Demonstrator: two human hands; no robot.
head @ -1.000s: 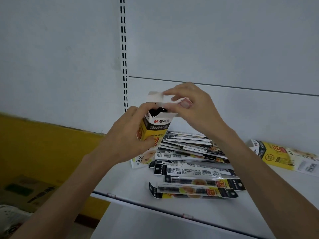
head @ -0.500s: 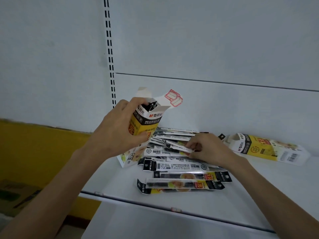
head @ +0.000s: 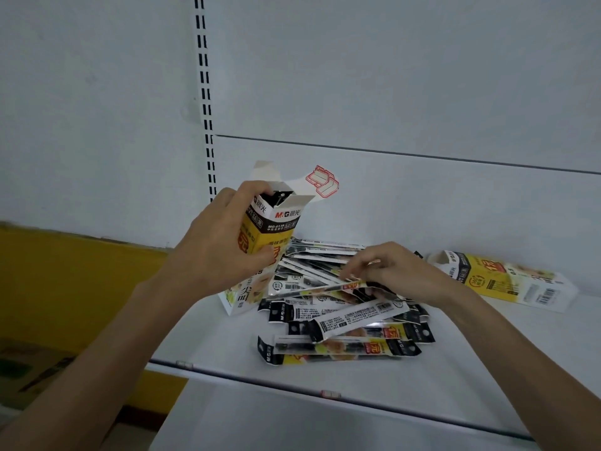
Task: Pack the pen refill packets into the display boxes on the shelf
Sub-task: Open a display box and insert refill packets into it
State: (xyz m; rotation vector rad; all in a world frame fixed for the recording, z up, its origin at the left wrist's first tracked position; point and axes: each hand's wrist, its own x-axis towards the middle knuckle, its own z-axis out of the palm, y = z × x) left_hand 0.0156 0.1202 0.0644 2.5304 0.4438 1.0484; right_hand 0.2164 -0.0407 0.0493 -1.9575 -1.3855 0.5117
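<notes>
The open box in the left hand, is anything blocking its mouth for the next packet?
Nothing visible blocks it. The box has its flaps folded back, the left hand grips its side, and the right hand pinches a packet just beside it.

Left hand (head: 218, 252) raised, grip wrapped tight (thumb forward); right hand (head: 390, 271) lower, palm down, fingertips (head: 349, 277) pinching; forearms bare.

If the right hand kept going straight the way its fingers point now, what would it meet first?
Probably the upright display box held by the left hand. The right hand points leftward across the packet pile, though depth is unclear.
</notes>
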